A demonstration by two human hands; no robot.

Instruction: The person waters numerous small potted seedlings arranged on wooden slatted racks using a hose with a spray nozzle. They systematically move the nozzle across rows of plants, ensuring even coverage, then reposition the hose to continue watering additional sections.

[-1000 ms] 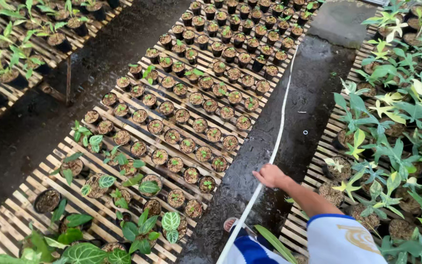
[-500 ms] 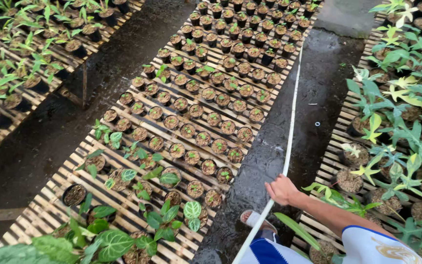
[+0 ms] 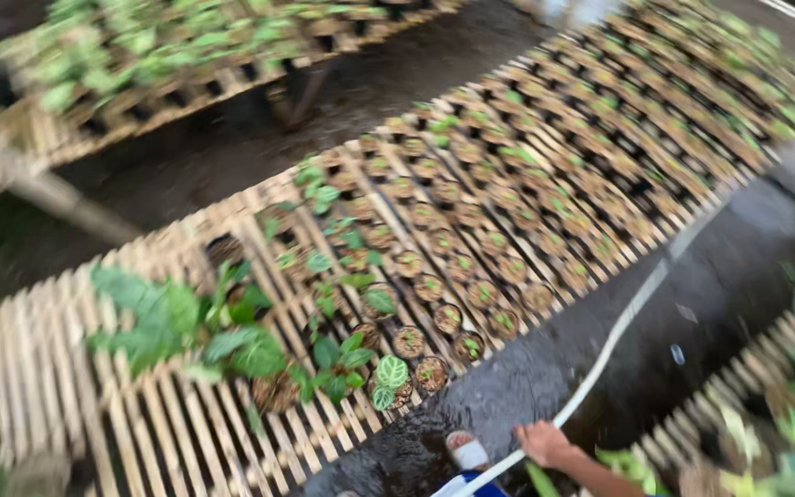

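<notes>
The right hand point(image 3: 545, 444) sat at the bottom edge of the view, its fingers curled shut around a white hose point(image 3: 611, 342), the forearm running off the lower border. The hose, smooth and pale, ran from that grip up and to the right along the wet path point(image 3: 738, 276) and thinned out toward the slatted bench edge. The left hand was out of sight. Just beside the hand, toward the left, a foot in a pale sandal point(image 3: 467, 451) stood on the dark, glistening ground.

The path offered the only open room: a narrow dark strip between the long slatted bench point(image 3: 66, 405) on the left and a second slatted bench point(image 3: 729, 414) with leafy plants at the lower right corner. The near bench was made of pale wooden slats with gaps between them; its lower left stretch was bare. Farther along it, small round black pots point(image 3: 471, 294) stood in tight diagonal rows, each filled with brown, fibrous medium and a tiny green shoot. At the near end of the rows, broader-leaved plants point(image 3: 186, 322) with veined green leaves spread over the slats. Beyond a second dark aisle point(image 3: 232, 138), another bench of green plants point(image 3: 186, 46) was blurred
</notes>
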